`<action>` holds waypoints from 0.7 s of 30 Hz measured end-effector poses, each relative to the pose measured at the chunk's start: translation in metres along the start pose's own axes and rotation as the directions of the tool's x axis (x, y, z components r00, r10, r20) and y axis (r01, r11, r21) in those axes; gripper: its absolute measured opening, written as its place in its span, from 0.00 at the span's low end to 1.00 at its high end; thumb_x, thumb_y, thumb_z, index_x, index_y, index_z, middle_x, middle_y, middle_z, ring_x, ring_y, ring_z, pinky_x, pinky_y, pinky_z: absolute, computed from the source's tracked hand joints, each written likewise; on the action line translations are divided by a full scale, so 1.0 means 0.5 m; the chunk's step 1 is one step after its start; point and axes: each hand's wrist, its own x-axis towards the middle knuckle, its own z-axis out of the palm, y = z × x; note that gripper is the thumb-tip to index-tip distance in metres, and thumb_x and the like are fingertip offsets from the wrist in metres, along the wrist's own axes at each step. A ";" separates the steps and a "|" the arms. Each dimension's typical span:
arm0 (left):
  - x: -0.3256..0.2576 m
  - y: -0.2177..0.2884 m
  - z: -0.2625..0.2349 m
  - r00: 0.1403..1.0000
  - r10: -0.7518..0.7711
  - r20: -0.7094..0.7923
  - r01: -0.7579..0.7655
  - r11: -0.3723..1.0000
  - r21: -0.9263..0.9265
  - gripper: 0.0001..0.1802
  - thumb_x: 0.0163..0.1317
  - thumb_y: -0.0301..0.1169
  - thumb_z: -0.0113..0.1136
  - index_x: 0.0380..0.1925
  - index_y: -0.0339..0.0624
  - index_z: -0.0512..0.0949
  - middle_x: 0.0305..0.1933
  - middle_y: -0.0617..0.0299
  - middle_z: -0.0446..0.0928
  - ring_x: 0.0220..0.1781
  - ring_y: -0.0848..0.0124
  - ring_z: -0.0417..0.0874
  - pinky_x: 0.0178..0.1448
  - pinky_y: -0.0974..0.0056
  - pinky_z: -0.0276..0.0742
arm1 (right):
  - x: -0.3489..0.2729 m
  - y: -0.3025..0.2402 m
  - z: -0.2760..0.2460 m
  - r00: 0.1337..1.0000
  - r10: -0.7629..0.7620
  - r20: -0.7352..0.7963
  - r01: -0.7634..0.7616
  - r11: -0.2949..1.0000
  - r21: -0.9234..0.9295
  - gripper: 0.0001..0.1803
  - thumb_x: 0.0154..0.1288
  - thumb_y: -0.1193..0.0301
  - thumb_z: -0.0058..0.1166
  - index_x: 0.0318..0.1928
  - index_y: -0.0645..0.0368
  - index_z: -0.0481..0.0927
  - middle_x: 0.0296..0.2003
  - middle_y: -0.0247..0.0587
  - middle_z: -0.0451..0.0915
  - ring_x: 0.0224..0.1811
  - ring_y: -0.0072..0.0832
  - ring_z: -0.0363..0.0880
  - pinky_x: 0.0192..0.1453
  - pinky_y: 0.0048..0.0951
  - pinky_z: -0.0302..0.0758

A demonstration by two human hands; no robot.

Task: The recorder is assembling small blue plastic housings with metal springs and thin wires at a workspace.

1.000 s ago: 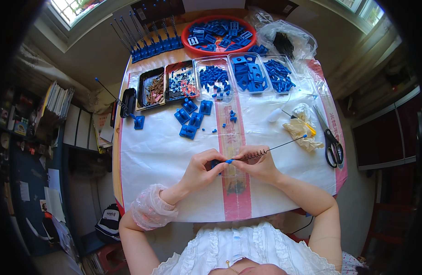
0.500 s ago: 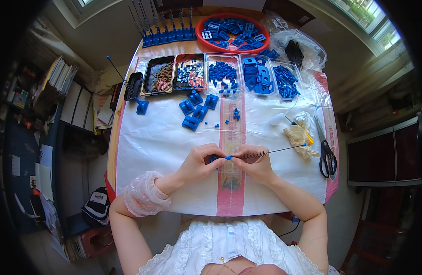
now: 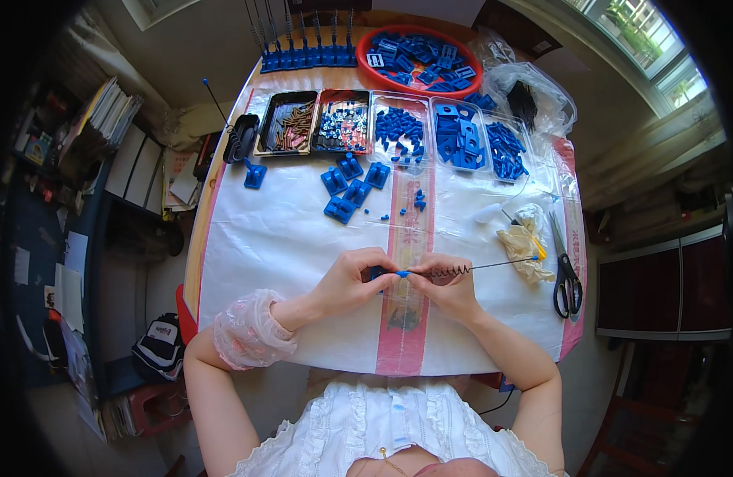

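Over the middle of the table, my left hand point(image 3: 349, 280) pinches a blue plastic part point(image 3: 377, 273), mostly hidden by the fingers. My right hand point(image 3: 447, 292) grips a thin black coiled wire rod point(image 3: 501, 263). Its straight end points right and carries a small blue tip. Between my fingertips, which nearly meet, a small blue piece point(image 3: 403, 273) shows where the rod's coiled end comes to the blue part. How the two are joined is hidden. Beyond my hands lie several blue square bases point(image 3: 357, 192) and a few loose blue bits point(image 3: 419, 200).
Small trays stand in a row: brown screws point(image 3: 295, 126), metal nuts point(image 3: 342, 123), blue pieces point(image 3: 398, 131), blue plates point(image 3: 459, 139) and narrow blue parts point(image 3: 505, 151). Behind them are a red basin point(image 3: 365, 70) and a rack of upright springs point(image 3: 307, 59). Black-handled scissors point(image 3: 567, 278) lie right.
The whole view has shifted slightly, with the trays now a little farther right. Both hands keep their pinch on the blue part and the coiled rod, with hardly any movement.
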 end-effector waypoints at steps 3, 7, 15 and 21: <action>0.002 -0.002 0.001 1.000 0.007 -0.008 -0.007 1.000 -0.007 0.07 0.62 0.24 0.66 0.40 0.36 0.85 0.34 0.63 0.82 0.27 0.80 0.76 0.30 0.73 0.69 | 0.001 0.003 0.001 1.000 -0.006 -0.007 0.006 1.000 0.014 0.05 0.61 0.82 0.66 0.38 0.67 0.86 0.34 0.32 0.84 0.36 0.13 0.79 0.39 0.16 0.76; 0.002 -0.001 0.002 1.000 0.023 -0.012 -0.024 1.000 -0.020 0.07 0.62 0.23 0.66 0.39 0.36 0.85 0.33 0.62 0.82 0.27 0.79 0.76 0.30 0.72 0.69 | -0.002 0.009 -0.003 1.000 0.006 -0.005 -0.006 1.000 -0.007 0.05 0.61 0.82 0.66 0.37 0.67 0.86 0.34 0.32 0.84 0.36 0.13 0.79 0.40 0.16 0.76; 0.003 -0.010 0.001 0.999 0.043 -0.019 -0.043 0.999 0.000 0.06 0.61 0.24 0.67 0.38 0.37 0.85 0.33 0.63 0.81 0.27 0.79 0.76 0.29 0.72 0.68 | -0.001 0.008 -0.008 0.999 0.012 0.037 -0.011 0.999 -0.037 0.05 0.60 0.87 0.63 0.38 0.70 0.84 0.35 0.38 0.82 0.36 0.17 0.78 0.37 0.18 0.73; 0.003 -0.012 0.002 0.997 0.077 -0.028 -0.076 0.997 0.020 0.05 0.60 0.24 0.67 0.37 0.36 0.84 0.32 0.62 0.81 0.27 0.78 0.75 0.29 0.71 0.68 | -0.001 0.005 -0.002 1.000 0.019 0.015 -0.019 1.000 -0.016 0.05 0.59 0.85 0.65 0.37 0.68 0.85 0.34 0.34 0.82 0.35 0.13 0.77 0.36 0.16 0.72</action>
